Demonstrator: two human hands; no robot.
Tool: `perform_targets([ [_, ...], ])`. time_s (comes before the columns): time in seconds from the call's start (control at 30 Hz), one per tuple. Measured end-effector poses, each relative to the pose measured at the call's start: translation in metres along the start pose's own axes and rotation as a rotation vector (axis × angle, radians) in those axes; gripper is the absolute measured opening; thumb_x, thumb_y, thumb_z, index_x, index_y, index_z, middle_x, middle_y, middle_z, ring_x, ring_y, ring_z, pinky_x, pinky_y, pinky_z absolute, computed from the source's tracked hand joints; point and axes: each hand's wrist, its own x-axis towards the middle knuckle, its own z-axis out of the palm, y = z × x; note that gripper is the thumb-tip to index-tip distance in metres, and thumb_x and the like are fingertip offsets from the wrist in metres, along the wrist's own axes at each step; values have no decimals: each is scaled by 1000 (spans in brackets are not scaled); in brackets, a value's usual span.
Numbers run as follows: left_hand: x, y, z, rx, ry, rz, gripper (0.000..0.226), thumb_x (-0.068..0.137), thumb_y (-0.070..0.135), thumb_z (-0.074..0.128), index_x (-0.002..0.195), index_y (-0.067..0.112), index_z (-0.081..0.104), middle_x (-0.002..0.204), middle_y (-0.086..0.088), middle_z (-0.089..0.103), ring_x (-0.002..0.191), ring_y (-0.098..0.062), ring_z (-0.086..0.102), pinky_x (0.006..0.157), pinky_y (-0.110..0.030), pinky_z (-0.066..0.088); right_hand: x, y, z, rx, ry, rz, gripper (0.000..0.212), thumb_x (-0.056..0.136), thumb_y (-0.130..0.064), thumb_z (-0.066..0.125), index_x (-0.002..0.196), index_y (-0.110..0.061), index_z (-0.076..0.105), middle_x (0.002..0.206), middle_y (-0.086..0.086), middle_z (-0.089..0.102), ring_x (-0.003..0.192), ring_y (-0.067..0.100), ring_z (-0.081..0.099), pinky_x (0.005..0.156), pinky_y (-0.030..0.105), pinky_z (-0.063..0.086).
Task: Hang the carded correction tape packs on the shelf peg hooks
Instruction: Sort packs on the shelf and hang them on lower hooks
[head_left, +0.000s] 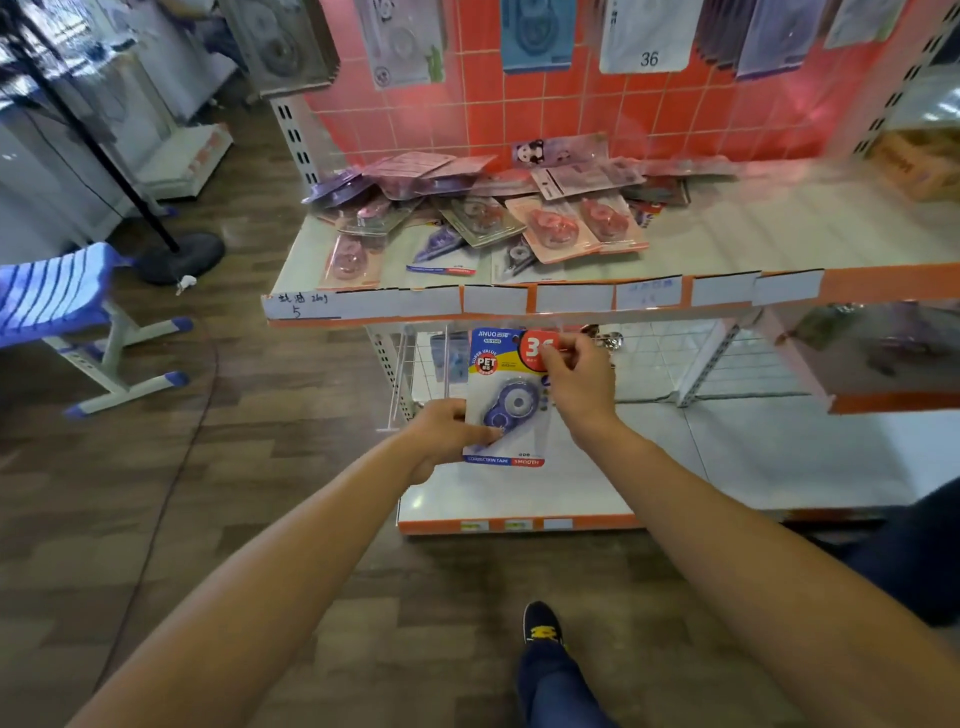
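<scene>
Head view: the carded pack (506, 395) is held upright just below the shelf lip (571, 299), with loose packs (483, 218) piled at 12 o'clock. Fingers of the left hand (441, 431) pinch its 8 o'clock edge; those of the right hand (576, 379) pinch the 1 o'clock corner. It looks light, with stiff card and a crushable blister, so it is best held by the card edges.

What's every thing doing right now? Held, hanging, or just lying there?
Blue pack: upright, held by both hands.
Left hand: grips its lower left edge.
Right hand: pinches its top right corner.
Pile of packs: lying loose on shelf.
Upper packs: hanging.
</scene>
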Motion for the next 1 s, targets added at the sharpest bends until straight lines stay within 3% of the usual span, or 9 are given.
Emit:
perform_targets([
  [0.2, 35, -33, 14, -25, -28, -51, 25, 82, 12, 74, 101, 20, 60, 111, -4, 66, 100, -22, 64, 75, -30, 56, 6, 51, 14, -14, -54, 67, 5, 95, -19, 55, 93, -14, 57, 92, 2, 61, 87, 16, 60, 70, 20, 49],
  [0.4, 103, -92, 37, 1, -5, -55, 31, 82, 11, 74, 108, 19, 61, 116, -5, 66, 106, -24, 63, 94, -44, 53, 22, 128, 42, -2, -52, 139, 8, 96, -22, 53, 96, -14, 55, 86, -6, 58, 73, -2, 54, 56, 7, 42],
  [0.57, 168, -152, 52, 43, 27, -18, 30, 82, 15, 74, 108, 19, 60, 111, -3, 66, 100, -21, 63, 90, -40, 55, 40, 208, 75, -5, -47, 160, 14, 97, -28, 53, 99, -15, 55, 91, -6, 60, 74, -3, 56, 55, 4, 40],
  [0.67, 203, -187, 62, 35, 19, 40, 28, 83, 15, 73, 106, 20, 58, 107, 0, 65, 95, -17, 62, 79, -29, 53, 49, 256, 93, -24, -24, 112, 15, 97, -29, 52, 100, -15, 55, 88, -10, 57, 75, -1, 55, 59, 6, 40],
  [0.8, 246, -223, 71, 22, 21, 150, 29, 82, 16, 74, 106, 22, 60, 113, -6, 67, 98, -18, 63, 89, -35, 54, 61, 310, 116, 56, 18, 13, 13, 95, -31, 55, 99, -18, 53, 92, -4, 61, 89, 13, 62, 76, 25, 53],
  [0.9, 274, -240, 76, 29, 56, 249, 32, 82, 18, 74, 110, 24, 61, 112, -3, 67, 104, -21, 62, 93, -38, 53, 66, 337, 130, 95, 42, -117, 11, 97, -31, 52, 94, -21, 53, 90, -1, 63, 87, 16, 64, 77, 33, 54],
  [1.0, 294, -258, 82, 36, 44, 345, 30, 82, 18, 74, 109, 24, 62, 110, -1, 68, 104, -21, 63, 90, -34, 53, 68, 360, 137, 109, 73, -253, 13, 99, -26, 49, 93, -16, 52, 81, -8, 59, 75, -2, 58, 68, 23, 49],
])
